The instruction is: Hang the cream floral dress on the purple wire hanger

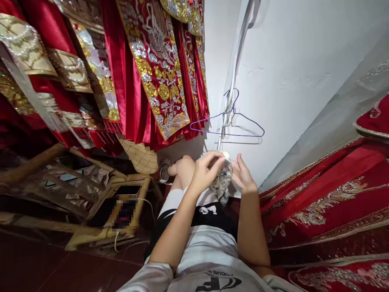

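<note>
A small see-through bag (223,181) with grey and whitish bits in it hangs above my lap. My left hand (207,169) pinches its top between thumb and fingers, just beside a pale yellowish tip. What exactly the bag contains is too small to make out. To the right of the bag, my right hand (242,173) is open, its thumb pointing up and its fingers spread toward the bag. Whether those fingertips touch the bag, I cannot tell.
Red costumes (161,73) with gold and silver embroidery hang at the left, and more red embroidered cloth (328,202) lines the right. A purple hanger (227,133) hangs by the white wall ahead. A bamboo chair (138,211) with a phone and cable stands at the left.
</note>
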The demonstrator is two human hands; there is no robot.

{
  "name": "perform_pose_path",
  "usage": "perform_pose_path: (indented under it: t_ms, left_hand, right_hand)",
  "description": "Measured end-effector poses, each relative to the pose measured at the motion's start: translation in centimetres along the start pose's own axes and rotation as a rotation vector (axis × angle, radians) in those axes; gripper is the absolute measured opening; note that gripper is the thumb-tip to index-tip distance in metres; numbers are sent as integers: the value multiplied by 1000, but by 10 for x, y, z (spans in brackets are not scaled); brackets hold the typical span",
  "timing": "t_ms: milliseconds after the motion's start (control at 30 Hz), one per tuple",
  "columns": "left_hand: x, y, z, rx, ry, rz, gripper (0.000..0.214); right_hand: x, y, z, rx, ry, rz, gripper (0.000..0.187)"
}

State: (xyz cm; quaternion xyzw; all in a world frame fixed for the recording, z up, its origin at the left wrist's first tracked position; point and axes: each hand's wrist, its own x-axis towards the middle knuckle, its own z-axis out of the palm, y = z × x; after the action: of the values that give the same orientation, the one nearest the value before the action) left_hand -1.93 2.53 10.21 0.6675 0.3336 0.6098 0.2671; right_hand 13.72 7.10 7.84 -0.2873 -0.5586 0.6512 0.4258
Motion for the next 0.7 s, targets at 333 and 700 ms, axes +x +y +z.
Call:
perform_pose_path:
  t_ms: [333,700]
  left_hand:
    - [-11,-66,-29,115,-512,-175,57]
    - [29,-47,-95,964,-719,-253,16]
  right_hand:
    - [-11,-27,16,21,222,0,37]
    - [52,-84,-88,-540,169,-324,33]
